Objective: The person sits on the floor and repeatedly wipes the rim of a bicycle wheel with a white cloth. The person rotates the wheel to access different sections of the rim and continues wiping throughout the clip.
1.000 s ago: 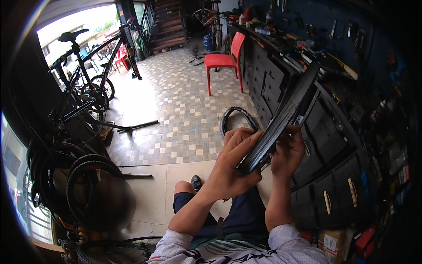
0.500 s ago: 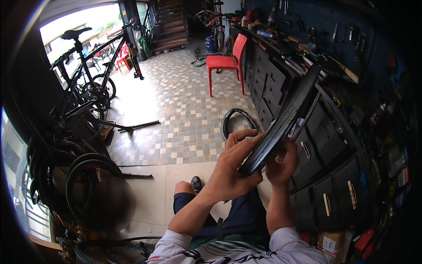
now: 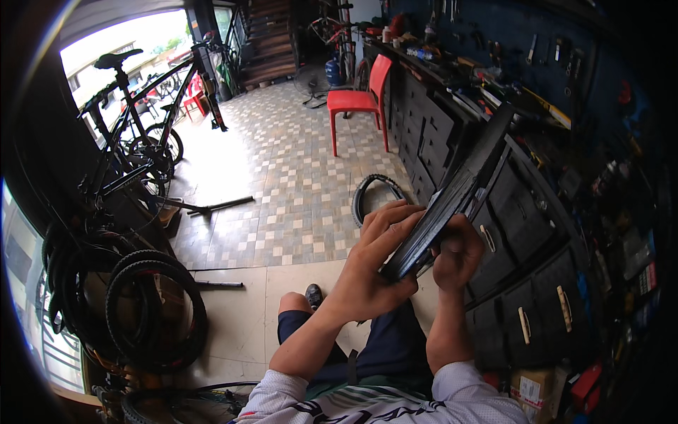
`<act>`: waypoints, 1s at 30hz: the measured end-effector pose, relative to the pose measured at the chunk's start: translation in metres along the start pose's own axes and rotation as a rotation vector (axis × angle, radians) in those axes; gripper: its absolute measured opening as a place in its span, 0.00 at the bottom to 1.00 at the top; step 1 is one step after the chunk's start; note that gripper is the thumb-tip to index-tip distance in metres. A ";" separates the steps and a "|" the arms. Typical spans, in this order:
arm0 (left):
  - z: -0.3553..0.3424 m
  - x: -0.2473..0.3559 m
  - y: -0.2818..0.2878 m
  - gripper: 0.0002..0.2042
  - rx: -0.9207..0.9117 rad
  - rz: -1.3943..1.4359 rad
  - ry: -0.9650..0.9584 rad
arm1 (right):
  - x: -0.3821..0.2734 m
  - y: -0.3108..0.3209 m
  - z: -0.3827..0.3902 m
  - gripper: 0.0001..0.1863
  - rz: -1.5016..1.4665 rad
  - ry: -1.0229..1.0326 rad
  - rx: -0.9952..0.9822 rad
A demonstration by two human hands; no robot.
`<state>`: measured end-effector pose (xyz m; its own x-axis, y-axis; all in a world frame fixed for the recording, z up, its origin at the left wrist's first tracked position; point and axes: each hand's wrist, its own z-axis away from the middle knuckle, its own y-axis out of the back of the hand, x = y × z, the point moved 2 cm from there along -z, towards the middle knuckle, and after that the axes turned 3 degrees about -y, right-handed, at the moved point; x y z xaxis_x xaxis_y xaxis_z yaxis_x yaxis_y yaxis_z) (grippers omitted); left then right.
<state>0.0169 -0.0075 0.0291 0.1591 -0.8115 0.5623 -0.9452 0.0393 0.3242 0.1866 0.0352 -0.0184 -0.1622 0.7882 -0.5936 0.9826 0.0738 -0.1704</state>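
Both of my hands hold a dark bicycle wheel rim (image 3: 439, 220), seen nearly edge-on and tilted up toward the right. It looks bare of a tire, and a shiny grey-blue channel runs along its edge. My left hand (image 3: 374, 265) grips the near left side, fingers lying over the edge and thumb below. On the right side, my right hand (image 3: 458, 258) is closed at the rim with curled fingers; part of its grip is hidden. Beyond my hands, a black knobby tire (image 3: 361, 194) lies on the floor.
A red chair (image 3: 353, 101) stands ahead, beside dark drawer cabinets (image 3: 522, 212) topped with tools. Several tires (image 3: 194, 304) lean at the left. A bicycle (image 3: 134, 106) is held up near the bright doorway, and a stand leg (image 3: 222, 203) reaches across the floor.
My right hand has shifted slightly up along the rim, its fingers curling more. My left hand keeps its grip. A dark blur over the left tires is gone.
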 end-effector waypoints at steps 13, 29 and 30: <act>0.004 0.005 0.000 0.33 0.002 -0.008 0.014 | -0.016 -0.008 0.012 0.20 0.853 0.575 0.094; 0.003 0.004 -0.003 0.34 0.030 -0.053 0.049 | -0.030 -0.013 0.004 0.23 0.885 0.484 -0.059; 0.004 0.004 -0.002 0.34 0.030 -0.064 0.050 | -0.025 -0.009 0.003 0.23 0.778 0.396 -0.102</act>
<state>0.0183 -0.0133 0.0280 0.2334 -0.7813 0.5789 -0.9404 -0.0299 0.3388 0.1820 0.0130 -0.0042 0.5818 0.7902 -0.1928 0.8077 -0.5333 0.2516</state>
